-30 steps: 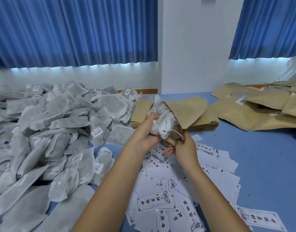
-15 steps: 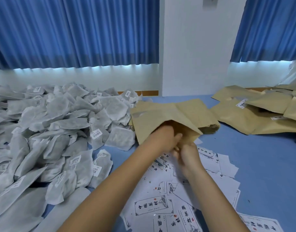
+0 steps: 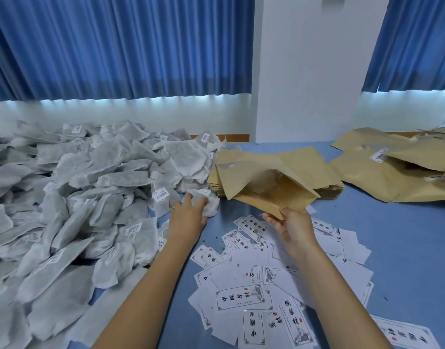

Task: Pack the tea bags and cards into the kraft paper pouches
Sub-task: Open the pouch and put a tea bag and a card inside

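My right hand (image 3: 289, 224) pinches the lower corner of an open kraft paper pouch (image 3: 271, 191), held up with its mouth facing me; white tea bags show inside. My left hand (image 3: 190, 210) reaches left and grips a white tea bag (image 3: 208, 204) at the edge of the big tea bag heap (image 3: 78, 197). Printed white cards (image 3: 254, 285) lie scattered on the blue table (image 3: 405, 248) under my forearms.
A flat stack of empty kraft pouches (image 3: 324, 182) lies behind the held pouch. More kraft pouches, some with labels, pile up at the right (image 3: 397, 167). Blue curtains and a white wall stand behind the table.
My left hand pushed a bundle of tea bags into the pouch, then drew out and moved left to the heap, where it grips another tea bag. My right hand keeps holding the pouch.
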`<move>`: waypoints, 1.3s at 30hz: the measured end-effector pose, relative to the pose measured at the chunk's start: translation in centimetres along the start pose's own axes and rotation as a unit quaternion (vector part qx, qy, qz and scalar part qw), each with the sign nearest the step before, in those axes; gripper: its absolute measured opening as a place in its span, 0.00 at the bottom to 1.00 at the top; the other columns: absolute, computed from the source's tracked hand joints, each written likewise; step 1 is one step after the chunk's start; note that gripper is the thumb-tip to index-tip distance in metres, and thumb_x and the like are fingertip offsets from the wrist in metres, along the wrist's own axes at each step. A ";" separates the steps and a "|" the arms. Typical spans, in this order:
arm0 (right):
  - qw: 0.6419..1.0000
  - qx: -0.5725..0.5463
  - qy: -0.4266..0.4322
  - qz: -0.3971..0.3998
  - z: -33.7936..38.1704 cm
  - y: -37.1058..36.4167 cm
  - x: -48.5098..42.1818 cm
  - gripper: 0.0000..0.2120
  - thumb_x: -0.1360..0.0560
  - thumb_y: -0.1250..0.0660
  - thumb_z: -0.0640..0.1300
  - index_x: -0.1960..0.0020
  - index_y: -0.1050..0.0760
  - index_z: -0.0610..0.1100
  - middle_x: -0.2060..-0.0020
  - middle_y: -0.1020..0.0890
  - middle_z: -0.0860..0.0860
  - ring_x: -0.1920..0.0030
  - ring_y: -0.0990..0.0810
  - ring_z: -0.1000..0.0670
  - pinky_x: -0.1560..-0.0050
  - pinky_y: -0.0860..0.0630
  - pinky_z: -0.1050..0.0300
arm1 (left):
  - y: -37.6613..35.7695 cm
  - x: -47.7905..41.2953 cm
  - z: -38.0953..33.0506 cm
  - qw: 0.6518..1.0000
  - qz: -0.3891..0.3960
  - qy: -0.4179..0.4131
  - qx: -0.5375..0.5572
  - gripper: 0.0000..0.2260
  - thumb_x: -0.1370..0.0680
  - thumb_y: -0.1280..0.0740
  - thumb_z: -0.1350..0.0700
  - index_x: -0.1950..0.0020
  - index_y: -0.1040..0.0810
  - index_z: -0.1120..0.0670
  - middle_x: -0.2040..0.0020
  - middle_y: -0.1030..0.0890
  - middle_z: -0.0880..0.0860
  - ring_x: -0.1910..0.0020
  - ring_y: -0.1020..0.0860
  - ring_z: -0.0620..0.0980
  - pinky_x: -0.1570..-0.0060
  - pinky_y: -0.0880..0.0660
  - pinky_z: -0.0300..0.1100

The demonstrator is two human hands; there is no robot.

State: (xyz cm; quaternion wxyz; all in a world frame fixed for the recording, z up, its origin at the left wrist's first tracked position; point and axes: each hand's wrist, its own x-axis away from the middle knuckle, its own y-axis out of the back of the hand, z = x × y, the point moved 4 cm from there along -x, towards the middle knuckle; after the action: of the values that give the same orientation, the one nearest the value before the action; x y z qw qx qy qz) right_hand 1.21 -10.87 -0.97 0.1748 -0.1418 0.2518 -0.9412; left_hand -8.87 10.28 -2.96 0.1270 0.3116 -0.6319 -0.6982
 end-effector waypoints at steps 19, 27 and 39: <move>1.000 0.010 -0.018 -0.022 0.0 0.5 -0.5 0.08 0.20 0.46 0.29 0.46 0.29 0.32 0.56 0.20 0.38 0.62 0.18 0.44 0.71 0.23 0.63 | 4.4 4.4 -0.1 0.969 0.116 0.179 -0.125 0.19 0.24 0.38 0.53 0.33 0.32 0.48 0.35 0.35 0.53 0.35 0.38 0.57 0.46 0.32 0.51; 0.999 0.020 -0.034 -0.034 -0.2 0.6 -0.4 0.09 0.20 0.46 0.30 0.53 0.28 0.35 0.55 0.19 0.38 0.58 0.18 0.41 0.71 0.23 0.63 | 2.6 4.6 1.7 0.943 0.198 0.233 -0.132 0.32 0.22 0.38 0.48 0.24 0.53 0.42 0.27 0.47 0.63 0.31 0.43 0.67 0.38 0.36 0.63; 0.997 0.020 -0.050 -0.048 -0.4 0.7 -0.4 0.09 0.20 0.45 0.31 0.55 0.28 0.33 0.58 0.19 0.37 0.59 0.18 0.42 0.72 0.22 0.63 | 3.6 1.9 -0.3 0.952 -0.141 -0.046 0.269 0.28 0.30 0.29 0.63 0.31 0.28 0.50 0.38 0.25 0.54 0.42 0.30 0.58 0.42 0.33 0.48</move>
State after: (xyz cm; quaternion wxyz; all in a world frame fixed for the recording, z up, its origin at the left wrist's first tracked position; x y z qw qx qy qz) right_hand 1.57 -11.14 -1.77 0.1443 -0.1972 0.2168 -0.9451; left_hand -10.90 8.34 -0.04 -0.0900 0.3877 -0.7510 -0.5268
